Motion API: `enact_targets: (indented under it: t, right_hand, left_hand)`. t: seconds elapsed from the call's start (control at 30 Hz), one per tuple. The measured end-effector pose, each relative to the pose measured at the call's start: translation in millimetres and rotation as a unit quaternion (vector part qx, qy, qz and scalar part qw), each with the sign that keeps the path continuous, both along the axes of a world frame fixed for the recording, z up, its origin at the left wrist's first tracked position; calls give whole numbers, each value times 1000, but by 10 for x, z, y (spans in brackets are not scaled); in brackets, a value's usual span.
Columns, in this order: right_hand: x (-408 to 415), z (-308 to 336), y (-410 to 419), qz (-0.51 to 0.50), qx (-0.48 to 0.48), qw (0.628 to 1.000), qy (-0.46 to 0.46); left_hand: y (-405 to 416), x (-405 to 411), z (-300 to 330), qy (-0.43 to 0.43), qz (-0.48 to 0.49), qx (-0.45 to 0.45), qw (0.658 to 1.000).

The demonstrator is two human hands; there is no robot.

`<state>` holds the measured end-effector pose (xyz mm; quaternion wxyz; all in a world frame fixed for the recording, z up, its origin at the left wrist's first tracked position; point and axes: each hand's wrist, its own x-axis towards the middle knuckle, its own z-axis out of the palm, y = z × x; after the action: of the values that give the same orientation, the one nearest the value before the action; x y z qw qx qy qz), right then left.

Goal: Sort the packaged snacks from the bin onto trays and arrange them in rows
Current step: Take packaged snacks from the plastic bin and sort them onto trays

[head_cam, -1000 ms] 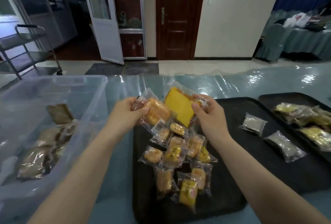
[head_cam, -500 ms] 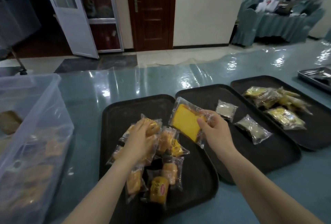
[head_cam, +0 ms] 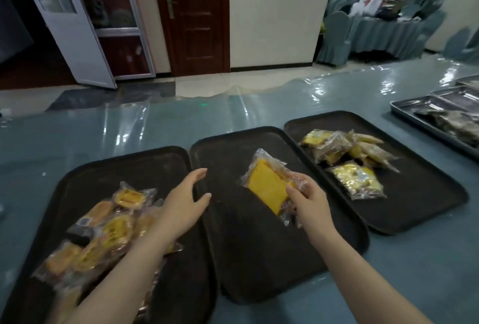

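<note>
Our right hand (head_cam: 308,201) pinches the cake pack (head_cam: 269,188) by its near right corner, thumb on top and fingers curled under the wrapper. The pack sits low over the middle tray (head_cam: 220,152); we cannot tell whether it touches the tray. Its far end points away from our fingertips, toward the table's (head_cam: 181,121) back edge.

Our left hand (head_cam: 186,204) grips nothing. Its fingers are spread and relaxed, with the tips over the seam between the left tray (head_cam: 124,165) and the middle tray. Just behind and left of that palm lies the bun pile (head_cam: 103,230); our forearm crosses over it and hides part of it. Right of our right fingers, well apart, the right tray (head_cam: 425,194) carries yellow packs (head_cam: 347,152). Farther right stand metal trays (head_cam: 414,111) with dark packets (head_cam: 456,124).

Half a second ago the left hand pressed down on the buns; it has since lifted off and moved right. The cake pack has travelled from the left tray's edge to the middle tray. The two clear packets that lay on the middle tray no longer show, and the bin is out of view.

We count three black trays, one cake pack, and at least two metal trays. The buns overlap too much to count, as do the yellow packs.
</note>
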<state>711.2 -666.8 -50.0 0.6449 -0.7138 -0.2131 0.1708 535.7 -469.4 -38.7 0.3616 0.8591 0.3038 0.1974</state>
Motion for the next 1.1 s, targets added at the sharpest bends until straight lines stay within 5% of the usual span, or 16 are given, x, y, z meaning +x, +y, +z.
enact_targets:
  t: [0.13,0.3,0.5,0.83,1.1]
  right_hand:
    - [798,-27,-577,-30,11,999,32]
    - [1642,-187,-1121,-142,-63,986,-60]
    - [2171,-558,-1313,95,-258,952,-136]
    - [1813,-518,-942,147,-147,975,-73]
    - [1006,-243,-359,200,-60,977,-40]
  left_hand:
    - [-469,752,-6,-8,1,-27,1000]
    - [-881,1448,-23,-17,-3,-65,998]
    - [-1166,1844,-59,-23,-19,-67,997]
    - [-1313,1736,-62,-29,17,-109,993]
    - [-1139,813,98,-60,71,-118,989]
